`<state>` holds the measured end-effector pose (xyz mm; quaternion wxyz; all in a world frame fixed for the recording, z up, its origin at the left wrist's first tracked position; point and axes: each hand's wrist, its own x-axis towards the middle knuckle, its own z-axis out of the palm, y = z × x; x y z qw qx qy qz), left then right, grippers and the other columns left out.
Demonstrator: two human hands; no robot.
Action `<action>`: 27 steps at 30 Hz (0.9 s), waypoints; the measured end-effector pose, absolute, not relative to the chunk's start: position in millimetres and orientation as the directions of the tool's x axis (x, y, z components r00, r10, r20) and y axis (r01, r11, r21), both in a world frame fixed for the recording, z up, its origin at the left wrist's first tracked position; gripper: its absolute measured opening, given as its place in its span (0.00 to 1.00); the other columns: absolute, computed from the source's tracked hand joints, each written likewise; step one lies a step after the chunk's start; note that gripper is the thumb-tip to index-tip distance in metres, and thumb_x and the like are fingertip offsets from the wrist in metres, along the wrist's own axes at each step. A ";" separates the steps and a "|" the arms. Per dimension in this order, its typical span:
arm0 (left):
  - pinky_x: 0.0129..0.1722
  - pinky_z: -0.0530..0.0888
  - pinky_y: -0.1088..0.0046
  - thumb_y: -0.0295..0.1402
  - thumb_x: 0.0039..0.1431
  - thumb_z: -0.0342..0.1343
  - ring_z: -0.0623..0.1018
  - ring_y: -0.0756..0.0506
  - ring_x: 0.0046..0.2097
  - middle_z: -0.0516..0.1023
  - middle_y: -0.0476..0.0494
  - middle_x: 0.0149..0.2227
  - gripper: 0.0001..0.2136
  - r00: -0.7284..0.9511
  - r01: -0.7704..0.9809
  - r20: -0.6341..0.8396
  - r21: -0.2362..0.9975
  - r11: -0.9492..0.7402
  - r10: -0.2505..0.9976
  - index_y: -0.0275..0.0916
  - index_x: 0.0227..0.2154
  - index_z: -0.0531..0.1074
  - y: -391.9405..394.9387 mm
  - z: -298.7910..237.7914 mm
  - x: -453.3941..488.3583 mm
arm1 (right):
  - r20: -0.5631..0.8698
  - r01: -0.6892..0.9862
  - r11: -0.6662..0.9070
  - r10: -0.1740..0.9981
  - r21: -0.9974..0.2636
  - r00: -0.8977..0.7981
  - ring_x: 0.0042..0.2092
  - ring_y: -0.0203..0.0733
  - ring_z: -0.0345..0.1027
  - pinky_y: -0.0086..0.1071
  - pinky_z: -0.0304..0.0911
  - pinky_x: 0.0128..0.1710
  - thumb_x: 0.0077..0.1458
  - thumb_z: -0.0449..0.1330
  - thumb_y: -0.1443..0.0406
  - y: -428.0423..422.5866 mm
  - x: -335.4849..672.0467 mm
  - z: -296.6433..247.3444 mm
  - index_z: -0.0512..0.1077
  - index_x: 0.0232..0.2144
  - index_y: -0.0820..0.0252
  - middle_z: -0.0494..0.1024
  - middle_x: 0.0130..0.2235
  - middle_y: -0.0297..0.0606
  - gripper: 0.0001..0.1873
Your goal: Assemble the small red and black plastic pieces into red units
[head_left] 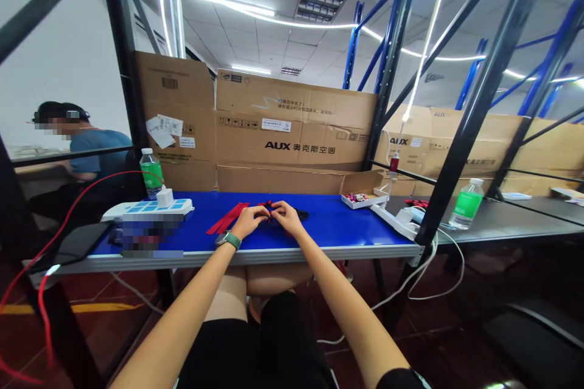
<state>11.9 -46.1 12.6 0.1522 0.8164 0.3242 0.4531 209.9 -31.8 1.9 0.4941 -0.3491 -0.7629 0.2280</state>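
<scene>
My left hand [249,220], with a green-strapped watch [228,239] on its wrist, and my right hand [287,217] meet over the blue tabletop [351,231]. Thumbs and fingers of both are closed in a pinch on a small red-and-black ribbon piece [268,205]. Its shape is mostly covered by my fingers. Left of my left hand lie red ribbon strips [228,219], flat and slanting. Some black material [302,214] rests just beyond my right hand.
A power strip [150,208] with a white charger [165,197] and a bottle [151,173] stand left. An open box of small parts [362,199] sits right, by another power strip [395,222]. Cardboard [292,121] walls the back. A person [98,146] sits far left.
</scene>
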 end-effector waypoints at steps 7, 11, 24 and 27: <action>0.44 0.75 0.69 0.32 0.58 0.56 0.80 0.45 0.39 0.83 0.45 0.36 0.07 0.383 0.396 0.634 0.544 -0.740 0.672 0.40 0.35 0.78 -47.9 13.5 12.7 | 0.618 0.340 0.626 0.772 -0.701 -0.147 0.36 0.40 0.77 0.32 0.71 0.40 0.53 0.63 0.62 -28.8 209.8 0.9 0.73 0.40 0.59 0.82 0.37 0.37 0.12; 0.45 0.74 0.69 0.31 0.60 0.56 0.80 0.44 0.41 0.83 0.45 0.38 0.07 0.373 0.407 0.675 0.497 -0.766 0.637 0.40 0.37 0.79 -46.3 13.4 12.4 | 0.654 0.421 0.649 0.740 -0.634 -0.158 0.35 0.41 0.77 0.31 0.70 0.38 0.54 0.59 0.65 -25.9 206.0 -2.7 0.75 0.35 0.59 0.81 0.32 0.37 0.06; 0.44 0.74 0.69 0.25 0.60 0.54 0.79 0.45 0.40 0.81 0.45 0.37 0.08 0.346 0.415 0.748 0.420 -0.807 0.567 0.40 0.36 0.78 -39.4 10.5 11.7 | 0.719 0.368 0.697 0.688 -0.615 -0.102 0.33 0.38 0.73 0.32 0.69 0.37 0.54 0.53 0.68 -24.5 205.5 -2.5 0.63 0.48 0.57 0.76 0.36 0.35 0.17; 0.42 0.74 0.70 0.25 0.61 0.51 0.79 0.46 0.39 0.81 0.45 0.35 0.10 0.380 0.409 0.727 0.423 -0.808 0.573 0.39 0.34 0.77 -41.6 11.5 12.2 | 0.720 0.388 0.667 0.694 -0.636 -0.012 0.34 0.39 0.72 0.31 0.69 0.34 0.55 0.51 0.67 -20.9 208.0 -3.1 0.64 0.45 0.58 0.74 0.37 0.37 0.14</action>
